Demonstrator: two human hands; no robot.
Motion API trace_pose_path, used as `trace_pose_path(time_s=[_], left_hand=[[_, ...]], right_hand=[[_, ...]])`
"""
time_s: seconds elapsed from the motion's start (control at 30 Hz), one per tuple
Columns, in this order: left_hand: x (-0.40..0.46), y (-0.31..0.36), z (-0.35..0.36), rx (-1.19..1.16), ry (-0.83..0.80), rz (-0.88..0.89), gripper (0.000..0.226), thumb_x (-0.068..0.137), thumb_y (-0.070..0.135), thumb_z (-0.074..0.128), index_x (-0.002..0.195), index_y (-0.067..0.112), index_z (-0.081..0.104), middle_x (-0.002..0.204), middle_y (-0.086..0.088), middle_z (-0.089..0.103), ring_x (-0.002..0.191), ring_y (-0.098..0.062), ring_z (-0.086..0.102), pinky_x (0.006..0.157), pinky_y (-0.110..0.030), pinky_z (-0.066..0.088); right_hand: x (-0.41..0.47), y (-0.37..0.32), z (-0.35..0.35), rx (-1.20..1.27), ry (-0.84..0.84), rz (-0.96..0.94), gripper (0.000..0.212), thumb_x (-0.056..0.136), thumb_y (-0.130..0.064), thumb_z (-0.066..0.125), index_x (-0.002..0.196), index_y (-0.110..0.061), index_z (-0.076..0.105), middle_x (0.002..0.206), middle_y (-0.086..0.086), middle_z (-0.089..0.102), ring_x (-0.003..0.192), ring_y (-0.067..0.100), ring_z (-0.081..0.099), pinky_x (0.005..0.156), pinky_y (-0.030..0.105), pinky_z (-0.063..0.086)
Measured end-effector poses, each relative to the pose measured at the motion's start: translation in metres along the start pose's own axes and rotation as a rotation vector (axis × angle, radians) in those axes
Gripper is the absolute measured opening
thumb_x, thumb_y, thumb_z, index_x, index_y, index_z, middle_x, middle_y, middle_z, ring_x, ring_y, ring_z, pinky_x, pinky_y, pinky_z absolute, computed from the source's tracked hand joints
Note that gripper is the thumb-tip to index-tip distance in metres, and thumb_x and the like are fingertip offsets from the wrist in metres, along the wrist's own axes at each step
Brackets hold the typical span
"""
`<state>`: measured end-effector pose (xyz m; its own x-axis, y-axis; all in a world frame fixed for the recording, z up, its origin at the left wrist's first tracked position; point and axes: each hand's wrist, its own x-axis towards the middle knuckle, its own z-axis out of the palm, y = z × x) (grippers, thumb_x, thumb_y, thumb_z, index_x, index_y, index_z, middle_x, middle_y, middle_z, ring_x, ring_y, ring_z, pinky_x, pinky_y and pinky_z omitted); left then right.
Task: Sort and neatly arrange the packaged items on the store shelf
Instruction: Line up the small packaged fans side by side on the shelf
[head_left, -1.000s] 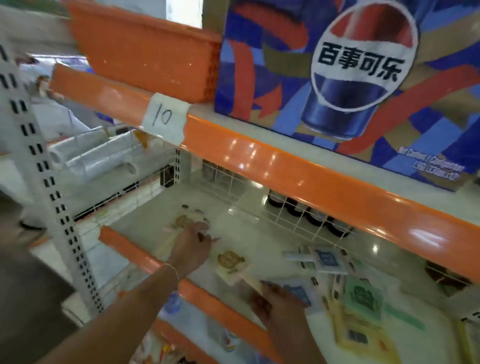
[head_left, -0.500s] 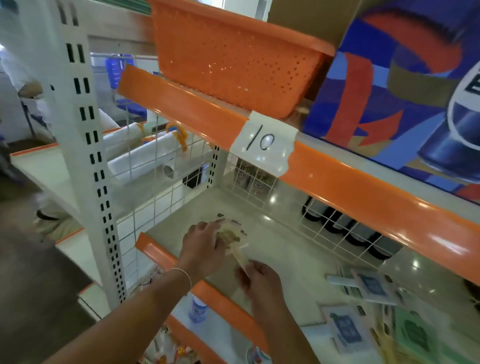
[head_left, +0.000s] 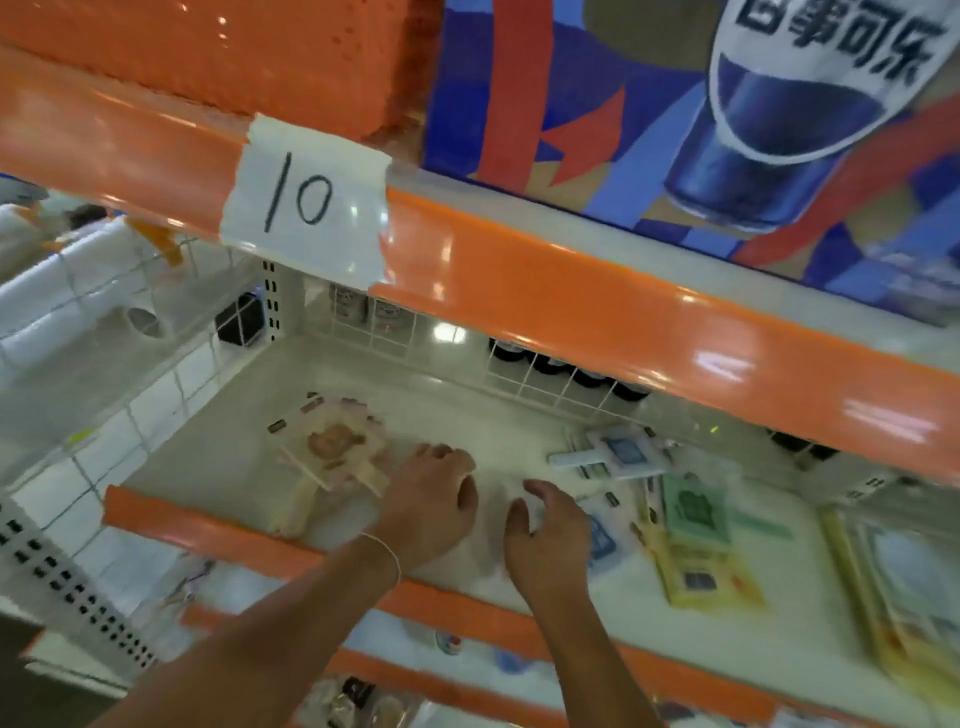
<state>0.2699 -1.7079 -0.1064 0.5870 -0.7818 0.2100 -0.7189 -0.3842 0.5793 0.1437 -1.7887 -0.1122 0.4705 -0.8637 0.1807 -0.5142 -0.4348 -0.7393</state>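
Observation:
A small stack of beige packets with a brown print (head_left: 332, 449) lies at the left of the white shelf (head_left: 467, 415). My left hand (head_left: 431, 506) hovers just right of that stack, fingers loosely curled, holding nothing. My right hand (head_left: 548, 535) is beside it, fingers spread and empty. To the right lie blue-print packets (head_left: 621, 452), a green packet (head_left: 693, 506) and yellow packets (head_left: 704, 577), loosely scattered. Another blue packet (head_left: 602, 538) sits partly under my right hand.
An orange shelf rail (head_left: 571, 291) with a taped "10" label (head_left: 306, 202) hangs overhead. A wire grid (head_left: 524, 379) backs the shelf, with dark bottles behind. An orange front lip (head_left: 218, 530) edges the shelf. White rolls (head_left: 78, 296) lie on the left bay.
Both hands have let go of the beige packet, which now lies on the left stack. The hands have drawn back to the right, toward the scattered packets.

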Motion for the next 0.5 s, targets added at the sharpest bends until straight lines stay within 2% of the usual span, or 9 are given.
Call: trace_pose_path(time_s=[0.07,0.13,0.2,0.27,0.33,0.43,0.5], left_hand=[[-0.001,0.015,0.017,0.044,-0.097,0.061,0.021,0.088,0.027,0.048,0.096,0.017,0.065,0.095,-0.002,0.064,0.096,-0.02,0.056,0.081,-0.03,0.044],[-0.005,0.03,0.033,0.079,-0.201,0.122,0.028,0.086,0.035,0.041,0.088,0.016,0.061,0.089,-0.004,0.062,0.092,-0.022,0.057,0.076,-0.032,0.046],[-0.008,0.043,0.048,0.179,-0.269,0.16,0.035,0.087,0.042,0.036,0.091,0.015,0.058,0.094,-0.006,0.059,0.096,-0.024,0.056,0.079,-0.034,0.047],[-0.009,0.054,0.06,0.242,-0.309,0.137,0.034,0.088,0.045,0.044,0.1,0.017,0.057,0.104,-0.005,0.056,0.101,-0.023,0.054,0.081,-0.031,0.043],[-0.009,0.064,0.066,0.251,-0.339,0.124,0.034,0.085,0.047,0.05,0.103,0.018,0.057,0.106,-0.003,0.055,0.1,-0.022,0.056,0.077,-0.029,0.042],[-0.008,0.079,0.078,0.255,-0.372,0.093,0.033,0.081,0.047,0.053,0.101,0.021,0.056,0.104,-0.002,0.06,0.098,-0.023,0.06,0.076,-0.028,0.044],[-0.008,0.091,0.086,0.266,-0.372,0.068,0.03,0.082,0.044,0.052,0.099,0.021,0.056,0.102,-0.002,0.063,0.098,-0.023,0.061,0.074,-0.027,0.044]], right_hand=[[0.004,0.021,-0.021,-0.027,0.03,0.067,0.029,0.089,-0.019,0.059,0.116,-0.012,0.066,0.111,0.007,0.069,0.101,0.022,0.063,0.087,0.028,0.05],[0.006,0.04,-0.041,-0.01,0.051,0.166,0.03,0.09,-0.019,0.059,0.119,-0.017,0.063,0.111,0.005,0.067,0.092,0.017,0.062,0.075,0.017,0.046],[0.006,0.058,-0.057,0.008,0.091,0.242,0.033,0.089,-0.021,0.06,0.122,-0.02,0.059,0.114,0.003,0.065,0.094,0.021,0.062,0.076,0.024,0.048],[0.006,0.073,-0.071,0.027,0.135,0.28,0.035,0.088,-0.016,0.059,0.123,-0.017,0.058,0.114,0.003,0.065,0.095,0.026,0.063,0.08,0.031,0.05],[0.005,0.08,-0.083,0.039,0.153,0.323,0.035,0.089,-0.013,0.058,0.124,-0.017,0.057,0.104,0.002,0.067,0.087,0.025,0.064,0.078,0.033,0.052],[0.004,0.097,-0.098,0.077,0.113,0.365,0.023,0.09,-0.012,0.059,0.11,-0.023,0.058,0.079,-0.011,0.059,0.068,0.007,0.056,0.06,0.022,0.043],[0.005,0.107,-0.103,0.084,0.063,0.357,0.023,0.088,-0.012,0.061,0.108,-0.023,0.06,0.075,-0.015,0.057,0.066,0.003,0.052,0.054,0.016,0.036]])
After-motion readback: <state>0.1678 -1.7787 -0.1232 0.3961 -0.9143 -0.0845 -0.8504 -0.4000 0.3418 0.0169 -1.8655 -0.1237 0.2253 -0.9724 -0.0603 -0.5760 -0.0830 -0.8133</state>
